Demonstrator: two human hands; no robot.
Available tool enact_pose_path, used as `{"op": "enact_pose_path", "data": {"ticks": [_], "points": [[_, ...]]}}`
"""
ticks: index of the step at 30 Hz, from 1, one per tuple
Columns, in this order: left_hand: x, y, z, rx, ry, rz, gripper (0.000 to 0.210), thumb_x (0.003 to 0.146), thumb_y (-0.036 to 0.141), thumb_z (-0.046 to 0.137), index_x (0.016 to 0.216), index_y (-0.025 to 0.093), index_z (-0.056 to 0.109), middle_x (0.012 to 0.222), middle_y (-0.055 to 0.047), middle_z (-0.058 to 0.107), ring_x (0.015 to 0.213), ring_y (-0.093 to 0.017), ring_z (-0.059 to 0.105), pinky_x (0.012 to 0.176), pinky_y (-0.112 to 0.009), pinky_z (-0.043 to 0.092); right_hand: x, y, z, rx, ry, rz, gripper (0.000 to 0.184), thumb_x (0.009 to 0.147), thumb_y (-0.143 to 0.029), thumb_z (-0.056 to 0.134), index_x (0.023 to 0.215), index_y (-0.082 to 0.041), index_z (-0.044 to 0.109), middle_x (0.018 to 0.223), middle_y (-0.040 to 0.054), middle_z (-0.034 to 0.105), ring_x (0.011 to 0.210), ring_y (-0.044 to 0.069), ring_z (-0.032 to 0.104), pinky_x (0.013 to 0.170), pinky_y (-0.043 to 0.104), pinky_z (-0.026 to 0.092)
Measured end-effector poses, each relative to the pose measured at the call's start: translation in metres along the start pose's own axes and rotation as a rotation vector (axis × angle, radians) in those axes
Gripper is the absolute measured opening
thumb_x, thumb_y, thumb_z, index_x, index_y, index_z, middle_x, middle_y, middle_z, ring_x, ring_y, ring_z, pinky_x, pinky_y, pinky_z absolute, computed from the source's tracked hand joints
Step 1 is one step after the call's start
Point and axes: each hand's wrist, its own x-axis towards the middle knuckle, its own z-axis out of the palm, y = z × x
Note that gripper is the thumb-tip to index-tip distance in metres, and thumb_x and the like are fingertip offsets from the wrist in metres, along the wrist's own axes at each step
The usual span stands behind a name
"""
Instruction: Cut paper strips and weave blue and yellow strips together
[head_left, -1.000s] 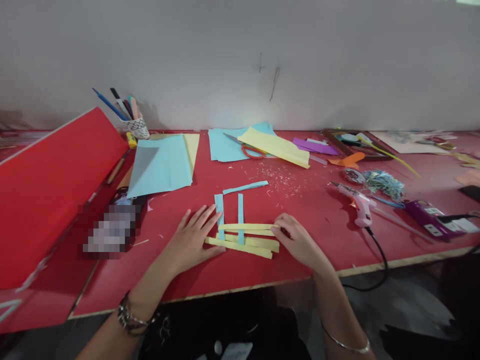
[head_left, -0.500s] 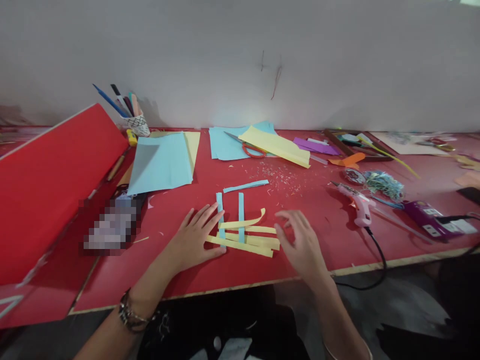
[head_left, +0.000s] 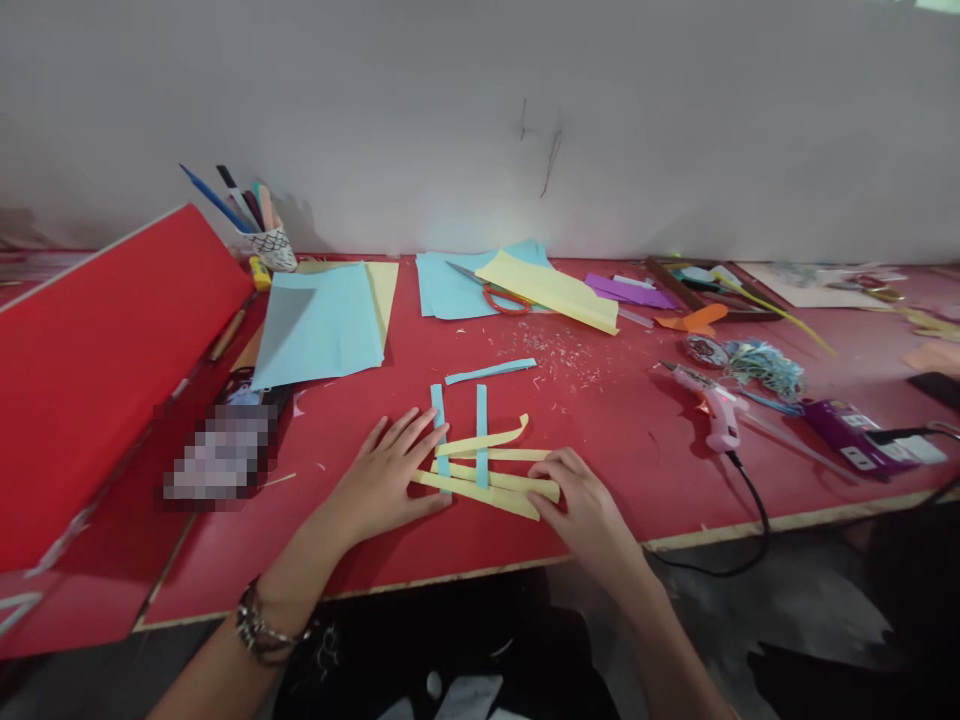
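My left hand [head_left: 390,475] lies flat with its fingers spread, touching the left upright blue paper strip [head_left: 438,402] and the left ends of the yellow strips. A second blue strip [head_left: 481,410] stands parallel to its right. Several yellow paper strips [head_left: 495,495] run across both, woven with them. The topmost yellow strip [head_left: 480,441] has a curled right end. My right hand [head_left: 585,500] pinches the right ends of the lower yellow strips between thumb and fingers; its fingertips partly hide them. Above lies a loose blue strip [head_left: 491,371].
Behind are blue sheets [head_left: 319,325], scissors [head_left: 506,300] and a folded yellow paper [head_left: 555,290]. To the right lie a pink glue gun [head_left: 720,415] with its cord and a purple power strip [head_left: 855,435]. A red board [head_left: 112,380] leans at left beside a pen cup [head_left: 271,248].
My right hand has moved down and left onto the right ends of the yellow strips and closed on them. The lower strips have shifted slightly. My left hand stays in place.
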Motion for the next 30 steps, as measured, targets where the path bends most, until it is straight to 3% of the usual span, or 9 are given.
{"op": "enact_pose_path", "data": {"ticks": [10, 17, 21, 24, 27, 30], "points": [[-0.001, 0.001, -0.002, -0.011, -0.019, -0.007, 0.073, 0.074, 0.065, 0.033, 0.133, 0.022, 0.028, 0.142, -0.006, 0.023, 0.13, -0.025, 0.019, 0.104, -0.047, 0.019, 0.007, 0.013, -0.005, 0.297, 0.015, 0.074, 0.015, 0.079, -0.024, 0.042, 0.08, -0.02, 0.056, 0.082, 0.0041, 0.064, 0.072, 0.016, 0.06, 0.061, 0.025, 0.046], [-0.001, 0.002, -0.003, -0.009, -0.012, -0.005, 0.071, 0.074, 0.063, 0.037, 0.132, 0.022, 0.03, 0.141, -0.006, 0.024, 0.129, -0.025, 0.02, 0.104, -0.047, 0.02, 0.015, 0.017, -0.009, 0.25, -0.001, 0.05, 0.016, 0.081, -0.024, 0.041, 0.078, -0.019, 0.057, 0.08, 0.0032, 0.065, 0.073, 0.015, 0.06, 0.064, 0.023, 0.045], [-0.001, 0.002, -0.003, -0.004, -0.012, -0.003, 0.071, 0.075, 0.062, 0.037, 0.132, 0.022, 0.029, 0.142, -0.005, 0.023, 0.13, -0.024, 0.02, 0.104, -0.047, 0.019, 0.017, 0.017, -0.009, 0.143, 0.011, 0.024, 0.017, 0.08, -0.023, 0.04, 0.077, -0.019, 0.056, 0.07, 0.002, 0.063, 0.06, 0.013, 0.057, 0.054, 0.022, 0.042], [-0.001, 0.002, -0.002, -0.005, -0.021, -0.009, 0.07, 0.075, 0.061, 0.037, 0.132, 0.022, 0.029, 0.142, -0.005, 0.023, 0.13, -0.025, 0.019, 0.104, -0.047, 0.019, 0.012, 0.009, -0.009, -0.069, 0.189, 0.033, 0.016, 0.08, -0.023, 0.04, 0.076, -0.019, 0.056, 0.069, 0.0032, 0.06, 0.056, 0.014, 0.053, 0.051, 0.024, 0.04], [-0.001, 0.001, -0.002, -0.01, -0.033, -0.016, 0.069, 0.075, 0.059, 0.038, 0.132, 0.022, 0.028, 0.142, -0.005, 0.022, 0.13, -0.024, 0.017, 0.104, -0.047, 0.018, 0.002, -0.005, -0.006, -0.215, 0.425, 0.01, 0.017, 0.082, -0.023, 0.04, 0.079, -0.019, 0.056, 0.078, 0.0063, 0.06, 0.069, 0.017, 0.055, 0.06, 0.027, 0.041], [-0.002, 0.001, -0.001, -0.016, -0.029, -0.015, 0.069, 0.075, 0.059, 0.038, 0.133, 0.023, 0.027, 0.143, -0.004, 0.021, 0.13, -0.024, 0.017, 0.104, -0.047, 0.018, -0.01, -0.014, 0.005, -0.196, 0.343, -0.118, 0.016, 0.083, -0.024, 0.041, 0.08, -0.019, 0.056, 0.075, 0.0052, 0.06, 0.073, 0.018, 0.054, 0.066, 0.029, 0.042]]}}
